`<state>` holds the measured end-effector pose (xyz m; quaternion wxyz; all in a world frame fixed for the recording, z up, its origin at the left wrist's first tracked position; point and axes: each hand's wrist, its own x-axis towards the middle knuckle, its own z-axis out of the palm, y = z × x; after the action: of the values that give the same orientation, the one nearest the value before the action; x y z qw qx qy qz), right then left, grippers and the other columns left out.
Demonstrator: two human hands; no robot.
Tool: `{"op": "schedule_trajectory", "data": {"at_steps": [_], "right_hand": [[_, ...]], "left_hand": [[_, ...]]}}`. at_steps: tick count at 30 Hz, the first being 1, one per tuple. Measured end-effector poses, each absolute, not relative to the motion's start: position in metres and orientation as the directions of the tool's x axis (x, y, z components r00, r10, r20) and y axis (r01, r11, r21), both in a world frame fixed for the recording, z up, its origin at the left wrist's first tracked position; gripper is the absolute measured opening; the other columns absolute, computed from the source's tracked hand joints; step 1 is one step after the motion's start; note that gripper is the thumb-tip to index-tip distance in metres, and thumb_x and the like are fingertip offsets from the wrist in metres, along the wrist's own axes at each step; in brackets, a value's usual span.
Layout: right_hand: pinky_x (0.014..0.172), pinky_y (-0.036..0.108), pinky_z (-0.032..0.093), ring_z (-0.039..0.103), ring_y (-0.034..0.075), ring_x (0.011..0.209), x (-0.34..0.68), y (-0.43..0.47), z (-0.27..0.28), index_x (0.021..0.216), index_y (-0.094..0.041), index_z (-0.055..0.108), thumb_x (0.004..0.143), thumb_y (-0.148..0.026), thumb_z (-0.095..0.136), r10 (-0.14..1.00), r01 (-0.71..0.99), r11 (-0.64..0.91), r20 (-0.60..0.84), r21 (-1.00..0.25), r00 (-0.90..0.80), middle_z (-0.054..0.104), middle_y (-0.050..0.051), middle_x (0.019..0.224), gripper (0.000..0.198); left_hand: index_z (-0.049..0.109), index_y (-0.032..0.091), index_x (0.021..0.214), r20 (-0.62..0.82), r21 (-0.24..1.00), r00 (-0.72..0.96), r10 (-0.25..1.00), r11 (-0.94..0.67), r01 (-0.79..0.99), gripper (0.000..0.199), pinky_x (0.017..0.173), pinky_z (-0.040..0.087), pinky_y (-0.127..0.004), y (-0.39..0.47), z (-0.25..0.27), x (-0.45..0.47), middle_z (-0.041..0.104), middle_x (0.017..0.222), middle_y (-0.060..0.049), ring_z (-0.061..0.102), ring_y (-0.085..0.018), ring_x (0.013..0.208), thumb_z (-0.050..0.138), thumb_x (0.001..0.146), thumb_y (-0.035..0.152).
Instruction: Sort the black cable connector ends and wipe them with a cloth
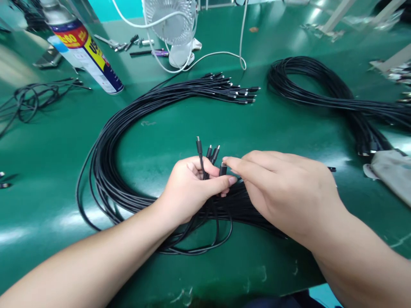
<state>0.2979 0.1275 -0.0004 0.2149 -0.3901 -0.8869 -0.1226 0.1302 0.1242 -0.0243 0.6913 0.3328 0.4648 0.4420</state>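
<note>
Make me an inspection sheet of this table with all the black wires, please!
Surface: green tabletop, shiny, with pale marks near the front edge.
Job's things: several black cable ends with metal tips.
Clutter: spray can and purple pen-like item toward the back.
Grips: left grip holds the cable ends; right grip has fingertips at one; touching, hard to tell.
Cables: curved black bundle in the middle; looped black bundle at right.
Surroundings: white fan behind; other people: nothing seen.
</note>
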Motion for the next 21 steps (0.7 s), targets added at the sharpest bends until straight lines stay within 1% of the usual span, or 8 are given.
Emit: {"op": "schedule_trajectory", "data": {"at_steps": [5, 11, 17, 21], "right_hand": [[0.054, 0.031, 0.042, 0.068, 0.018, 0.064, 0.2994, 0.1274, 0.0012, 0.1, -0.016, 0.075, 0.089, -0.01, 0.052, 0.646, 0.741, 0.67, 0.455, 0.047, -0.613, 0.075, 0.002, 0.082, 0.027], [0.054, 0.031, 0.041, 0.067, 0.018, 0.064, 0.3004, 0.1272, 0.0019, 0.102, -0.018, 0.076, 0.09, -0.01, 0.05, 0.656, 0.746, 0.664, 0.436, 0.057, -0.616, 0.075, 0.002, 0.082, 0.03], [0.052, 0.032, 0.039, 0.066, 0.019, 0.063, 0.3005, 0.1267, 0.0034, 0.101, -0.017, 0.076, 0.09, -0.011, 0.048, 0.663, 0.753, 0.655, 0.426, 0.068, -0.616, 0.074, 0.002, 0.078, 0.031], [0.052, 0.032, 0.039, 0.066, 0.019, 0.062, 0.2999, 0.1261, 0.004, 0.102, -0.017, 0.076, 0.09, -0.01, 0.048, 0.663, 0.754, 0.653, 0.425, 0.075, -0.617, 0.073, 0.002, 0.077, 0.032]], "left_hand": [[0.051, 0.016, 0.06, -0.353, 0.872, 0.176, 0.919, 0.391, -0.293, 0.033, 0.055, 0.05, -0.02, 0.124, -0.0239, 0.1308, 0.064, 0.051, 0.003, 0.062, -0.01, 0.05, 0.083, 0.058, 0.007], [0.05, 0.016, 0.06, -0.355, 0.872, 0.169, 0.919, 0.391, -0.294, 0.031, 0.054, 0.051, -0.02, 0.1255, -0.0244, 0.1317, 0.063, 0.05, 0.003, 0.062, -0.01, 0.049, 0.08, 0.061, 0.007], [0.052, 0.015, 0.06, -0.375, 0.859, 0.179, 0.91, 0.413, -0.301, 0.033, 0.052, 0.05, -0.019, 0.1256, -0.0228, 0.1312, 0.064, 0.049, 0.003, 0.062, -0.01, 0.048, 0.083, 0.056, 0.005], [0.052, 0.015, 0.06, -0.384, 0.854, 0.175, 0.907, 0.421, -0.306, 0.034, 0.052, 0.051, -0.019, 0.1258, -0.0224, 0.1312, 0.064, 0.049, 0.002, 0.062, -0.011, 0.048, 0.085, 0.055, 0.007]]}}
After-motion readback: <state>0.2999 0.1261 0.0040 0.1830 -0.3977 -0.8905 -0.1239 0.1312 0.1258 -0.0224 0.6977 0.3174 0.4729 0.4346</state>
